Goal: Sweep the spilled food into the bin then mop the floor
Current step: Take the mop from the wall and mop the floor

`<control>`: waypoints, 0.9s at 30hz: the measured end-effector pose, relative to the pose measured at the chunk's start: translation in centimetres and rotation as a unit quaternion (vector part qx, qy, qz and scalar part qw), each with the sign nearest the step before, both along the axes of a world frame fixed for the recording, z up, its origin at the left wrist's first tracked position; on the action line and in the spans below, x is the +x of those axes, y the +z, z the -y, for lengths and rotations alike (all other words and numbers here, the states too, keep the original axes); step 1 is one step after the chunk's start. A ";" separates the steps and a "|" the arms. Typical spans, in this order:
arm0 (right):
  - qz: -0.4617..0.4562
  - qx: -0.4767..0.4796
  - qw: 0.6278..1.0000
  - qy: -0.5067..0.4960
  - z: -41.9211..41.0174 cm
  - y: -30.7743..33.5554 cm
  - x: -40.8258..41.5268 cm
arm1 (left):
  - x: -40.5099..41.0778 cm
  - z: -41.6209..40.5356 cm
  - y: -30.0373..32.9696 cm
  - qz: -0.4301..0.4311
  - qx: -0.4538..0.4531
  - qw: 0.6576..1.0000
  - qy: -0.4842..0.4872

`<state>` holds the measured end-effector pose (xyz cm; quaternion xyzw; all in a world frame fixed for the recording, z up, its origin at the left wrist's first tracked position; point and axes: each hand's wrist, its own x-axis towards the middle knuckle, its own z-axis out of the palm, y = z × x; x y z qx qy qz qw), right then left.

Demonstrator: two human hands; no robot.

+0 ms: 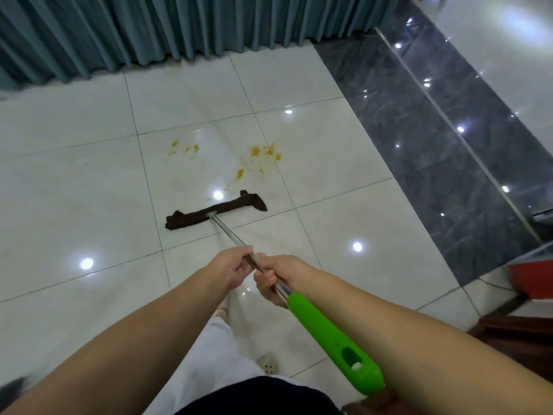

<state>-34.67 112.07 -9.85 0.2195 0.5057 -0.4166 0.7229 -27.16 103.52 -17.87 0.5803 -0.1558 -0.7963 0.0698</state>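
A flat mop with a dark brown cloth head (215,213) lies on the white tiled floor (74,190). Its metal pole (229,233) runs back toward me and ends in a bright green handle (332,333). My left hand (232,266) grips the pole higher up, and my right hand (273,278) grips it just above the green handle. Yellow-orange food stains (263,154) mark the tiles just beyond the mop head, with a smaller patch (184,148) to their left.
A teal curtain (149,28) hangs along the far edge of the floor. A dark grey marble strip (434,139) runs diagonally on the right. A red container (532,277) and dark wooden furniture (520,330) stand at the right edge. My white trouser leg (218,348) is below my hands.
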 end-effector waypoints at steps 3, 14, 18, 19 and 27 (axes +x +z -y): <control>0.009 0.006 1.000 -0.006 4.9 0.6 -1.2 | -1.2 4.6 0.8 -0.001 0.000 1.000 0.002; -0.004 0.012 1.000 -0.020 20.2 0.2 -1.3 | -1.9 19.8 -0.2 -0.011 0.028 1.000 0.006; 0.007 0.006 0.998 -0.065 24.2 -0.2 -1.4 | -2.3 24.2 -1.2 0.017 0.022 0.999 -0.023; 0.015 0.004 0.997 -0.075 24.9 -0.5 -1.4 | -2.5 25.1 -1.5 0.022 0.023 0.999 -0.023; 0.129 -0.006 0.979 -0.161 25.9 -2.8 -1.3 | -2.8 26.9 -1.4 0.043 0.034 0.996 -0.072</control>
